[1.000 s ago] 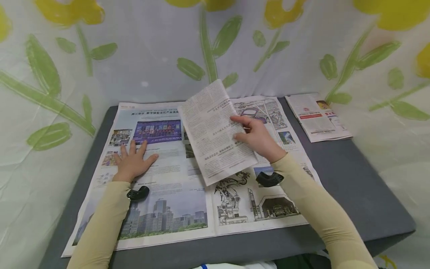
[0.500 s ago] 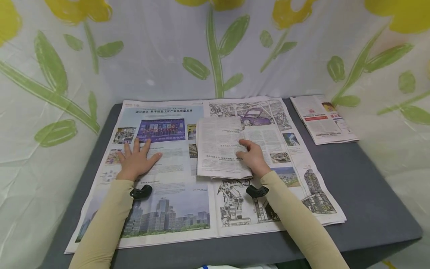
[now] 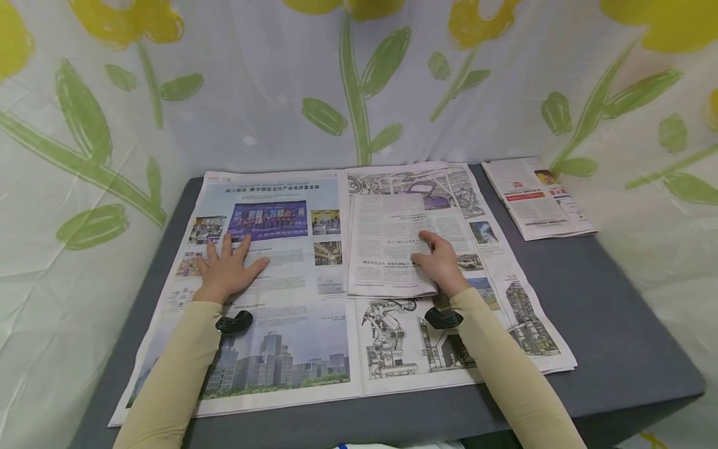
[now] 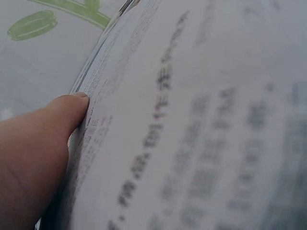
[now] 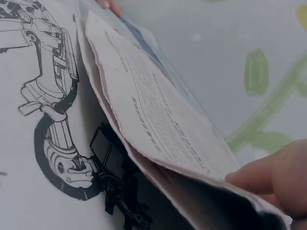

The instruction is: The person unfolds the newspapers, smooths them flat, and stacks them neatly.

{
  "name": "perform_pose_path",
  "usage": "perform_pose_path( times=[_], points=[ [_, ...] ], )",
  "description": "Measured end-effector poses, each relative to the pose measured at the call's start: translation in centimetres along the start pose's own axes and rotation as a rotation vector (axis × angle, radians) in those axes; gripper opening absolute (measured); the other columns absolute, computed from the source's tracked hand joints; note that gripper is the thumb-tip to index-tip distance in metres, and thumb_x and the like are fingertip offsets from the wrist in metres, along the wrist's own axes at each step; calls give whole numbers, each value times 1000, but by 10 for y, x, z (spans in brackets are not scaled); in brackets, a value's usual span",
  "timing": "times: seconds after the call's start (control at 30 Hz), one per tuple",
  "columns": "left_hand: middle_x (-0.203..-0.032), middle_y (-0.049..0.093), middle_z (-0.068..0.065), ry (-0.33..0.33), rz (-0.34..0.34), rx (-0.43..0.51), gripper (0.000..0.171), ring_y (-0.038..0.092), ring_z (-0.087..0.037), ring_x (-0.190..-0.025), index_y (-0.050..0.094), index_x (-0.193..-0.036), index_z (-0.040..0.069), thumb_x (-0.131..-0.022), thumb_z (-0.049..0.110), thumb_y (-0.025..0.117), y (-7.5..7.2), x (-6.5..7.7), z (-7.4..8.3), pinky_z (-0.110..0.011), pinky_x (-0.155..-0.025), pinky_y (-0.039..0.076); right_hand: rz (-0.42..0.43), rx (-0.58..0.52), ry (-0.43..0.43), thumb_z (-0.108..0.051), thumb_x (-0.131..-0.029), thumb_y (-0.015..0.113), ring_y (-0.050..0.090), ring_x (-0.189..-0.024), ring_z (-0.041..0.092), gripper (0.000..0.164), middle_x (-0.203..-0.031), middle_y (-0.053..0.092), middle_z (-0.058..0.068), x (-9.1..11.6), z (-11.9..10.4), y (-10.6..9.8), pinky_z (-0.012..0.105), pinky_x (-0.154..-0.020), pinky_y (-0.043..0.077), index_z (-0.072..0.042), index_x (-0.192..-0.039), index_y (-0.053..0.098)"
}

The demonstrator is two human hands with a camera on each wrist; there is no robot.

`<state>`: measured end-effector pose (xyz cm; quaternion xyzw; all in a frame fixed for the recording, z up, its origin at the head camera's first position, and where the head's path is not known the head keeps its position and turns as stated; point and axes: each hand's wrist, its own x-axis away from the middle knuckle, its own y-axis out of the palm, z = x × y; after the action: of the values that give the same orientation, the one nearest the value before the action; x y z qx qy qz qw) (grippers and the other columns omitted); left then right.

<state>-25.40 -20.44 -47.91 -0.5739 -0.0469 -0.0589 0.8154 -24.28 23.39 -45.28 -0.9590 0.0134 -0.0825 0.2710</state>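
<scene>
A large newspaper (image 3: 286, 274) lies spread open on the grey table. My left hand (image 3: 225, 274) rests flat on its left page, fingers straight and spread. In the left wrist view the left thumb (image 4: 38, 139) touches the printed paper. On the right page lies a smaller folded newspaper (image 3: 384, 249), its left edge beside the centre fold. My right hand (image 3: 442, 263) pinches its right side. In the right wrist view the right thumb (image 5: 268, 170) is on top of the folded newspaper (image 5: 144, 100), whose near edge gapes above the drawings; the fingers beneath are mostly hidden.
Another folded newspaper (image 3: 538, 202) lies at the table's back right corner. The grey tabletop (image 3: 611, 324) shows to the right and along the front edge. A white curtain (image 3: 247, 93) with painted flowers stands behind and at both sides.
The folded newspaper, earlier raised and tilted in my right hand, has come down onto the spread page, then shifted slightly right with that hand. My left hand stays put on the page.
</scene>
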Motion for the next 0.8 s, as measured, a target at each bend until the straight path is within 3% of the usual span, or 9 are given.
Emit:
perform_pose_path(
  times=[0.23,0.37,0.53,0.67,0.8],
  points=[
    [-166,-8,-35,3,-3,10,95,-19,-66,-146,13,-165,11,-97,73,41,-3,-1,-1,-82,-111,-11,-111,176,-113,-11,-97,66,37,-149,42,68,-164,36,20,4,-6,5,55,-116,40,-7,-158,37],
    [-165,-1,-38,65,32,11,89,-10,-67,-147,18,-164,8,-100,65,44,-3,3,8,-83,-112,-4,-87,319,-177,-15,-96,67,46,-141,45,71,-159,40,25,8,-15,3,56,-110,45,-4,-158,35],
    [-165,12,-35,232,64,-6,75,3,-64,-150,30,-161,9,-102,47,54,3,18,53,-79,-116,3,-43,461,-302,-25,-97,67,44,-141,49,72,-156,39,31,19,-29,11,61,-112,41,-3,-157,36],
    [-167,15,-31,372,24,3,70,7,-61,-152,34,-160,12,-102,43,58,14,30,98,-77,-118,6,-155,560,-424,-40,-94,70,35,-147,53,79,-162,31,31,35,-40,36,65,-118,31,-7,-158,37],
    [-168,17,-27,438,-11,-11,68,9,-58,-153,33,-161,13,-104,43,54,32,34,124,-77,-118,11,-265,666,-477,-54,-93,67,25,-150,55,84,-165,24,29,48,-42,63,70,-119,24,-13,-160,36]
  ],
)
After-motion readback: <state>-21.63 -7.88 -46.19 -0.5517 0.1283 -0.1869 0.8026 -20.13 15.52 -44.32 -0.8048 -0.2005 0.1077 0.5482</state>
